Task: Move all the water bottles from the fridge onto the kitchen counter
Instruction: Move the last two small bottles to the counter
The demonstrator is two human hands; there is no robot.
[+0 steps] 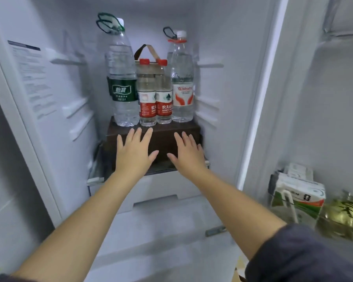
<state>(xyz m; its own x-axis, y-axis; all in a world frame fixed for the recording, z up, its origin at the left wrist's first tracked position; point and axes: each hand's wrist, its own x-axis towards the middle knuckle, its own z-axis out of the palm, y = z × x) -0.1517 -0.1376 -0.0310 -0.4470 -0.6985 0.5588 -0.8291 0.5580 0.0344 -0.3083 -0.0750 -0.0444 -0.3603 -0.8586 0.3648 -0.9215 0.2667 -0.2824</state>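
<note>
Inside the open fridge, several water bottles stand in a row on a dark brown box (163,137). A tall green-label bottle (121,78) is at the left. Two small red-label bottles (147,96) (163,94) stand in the middle, and a tall bottle with a white and orange label (181,82) is at the right. My left hand (135,149) and my right hand (186,151) reach in with fingers spread, in front of the box and below the bottles. Neither hand holds anything.
A jar with a brown strap handle (147,55) stands behind the small bottles. The fridge door (314,98) hangs open at the right; its shelf holds a green-and-white carton (298,198) and a yellowish bottle (342,216). A drawer (161,190) sits below the box.
</note>
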